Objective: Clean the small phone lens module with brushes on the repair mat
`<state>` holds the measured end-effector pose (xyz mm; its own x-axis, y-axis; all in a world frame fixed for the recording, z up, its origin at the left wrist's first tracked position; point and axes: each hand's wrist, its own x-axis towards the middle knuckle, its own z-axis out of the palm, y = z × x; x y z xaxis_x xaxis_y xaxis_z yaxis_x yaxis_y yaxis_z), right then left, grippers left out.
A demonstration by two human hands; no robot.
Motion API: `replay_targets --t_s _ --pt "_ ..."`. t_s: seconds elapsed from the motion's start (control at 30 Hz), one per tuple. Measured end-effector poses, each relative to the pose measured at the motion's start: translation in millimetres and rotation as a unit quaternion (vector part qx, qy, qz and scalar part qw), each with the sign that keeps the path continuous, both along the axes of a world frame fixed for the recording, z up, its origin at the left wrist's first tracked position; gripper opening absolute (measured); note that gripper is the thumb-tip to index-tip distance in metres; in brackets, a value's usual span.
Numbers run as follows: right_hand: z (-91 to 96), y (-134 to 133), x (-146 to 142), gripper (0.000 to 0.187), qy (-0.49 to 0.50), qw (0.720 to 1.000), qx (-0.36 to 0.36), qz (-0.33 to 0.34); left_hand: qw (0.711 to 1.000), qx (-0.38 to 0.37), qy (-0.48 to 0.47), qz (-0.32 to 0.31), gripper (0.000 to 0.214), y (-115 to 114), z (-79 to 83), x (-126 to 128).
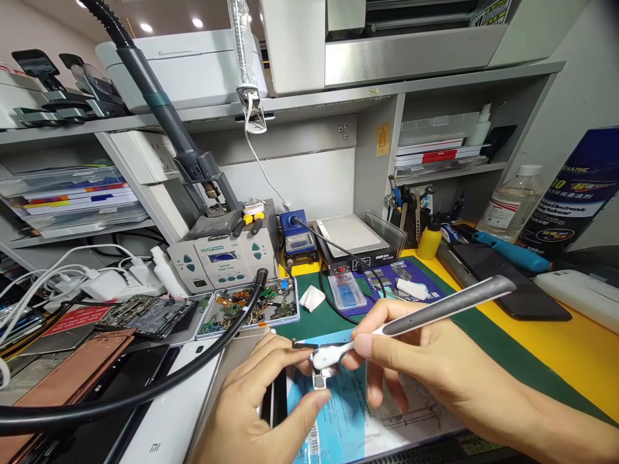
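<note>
My right hand (416, 361) grips a toothbrush (445, 306) by its grey and white handle. The white head of the brush lies against a small electronic part (320, 380) with a silvery face and a dark square. Around that part curl the thumb and fingers of my left hand (271, 393), holding it a little above a blue and white printed sheet (355, 412). A thin dark strip (304, 345) sticks out by the left fingertips; whether it belongs to the part I cannot tell.
A black hose (145, 403) sweeps across the left, over several phones. Behind stand a tray of circuit boards (251, 306), a soldering station (222, 258) and a flat heating plate (355, 238). A dark phone (512, 283), a bottle (510, 203) and a spray can (570, 193) occupy the right.
</note>
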<state>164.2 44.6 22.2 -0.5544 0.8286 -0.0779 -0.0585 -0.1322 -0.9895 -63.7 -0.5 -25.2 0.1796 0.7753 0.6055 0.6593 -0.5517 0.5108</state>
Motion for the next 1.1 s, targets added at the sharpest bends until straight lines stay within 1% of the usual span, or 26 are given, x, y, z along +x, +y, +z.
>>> replay_targets --t_s 0.1,0.23,0.37,0.5,0.63,0.87,1.0,1.1 --pt "1.6 -0.9 0.3 0.023 0.002 1.0 0.001 -0.005 1.0 -0.002 -0.005 0.001 0.029 1.3 -0.1 0.7" --pt "3.1 -1.1 0.1 0.023 -0.008 1.0 -0.013 0.013 1.0 -0.002 -0.017 -0.008 0.031 1.7 1.2 1.8" --pt "0.6 0.1 -0.3 0.024 0.007 1.0 0.001 -0.015 1.0 0.001 -0.016 -0.004 0.029 0.2 2.2 1.3" --pt "-1.7 1.1 -0.5 0.027 0.012 1.0 -0.008 0.006 1.0 -0.003 -0.008 0.0 0.032 -0.4 2.6 0.7" --pt "-3.3 1.8 -1.7 0.025 0.013 1.0 -0.011 -0.019 1.0 0.001 -0.013 -0.005 0.03 1.0 2.1 0.4" --pt "-5.4 4.3 -4.1 0.02 0.03 0.998 -0.033 -0.038 1.0 -0.001 -0.005 -0.005 0.03 0.9 1.5 -0.5" --pt "-6.1 7.0 -4.2 0.022 0.052 0.995 -0.068 -0.059 1.0 0.007 -0.005 0.008 0.028 0.3 1.4 -0.4" --pt "-6.9 7.8 -3.2 0.025 0.056 0.993 -0.073 -0.071 1.0 0.007 -0.003 0.02 0.027 0.3 1.3 -0.8"
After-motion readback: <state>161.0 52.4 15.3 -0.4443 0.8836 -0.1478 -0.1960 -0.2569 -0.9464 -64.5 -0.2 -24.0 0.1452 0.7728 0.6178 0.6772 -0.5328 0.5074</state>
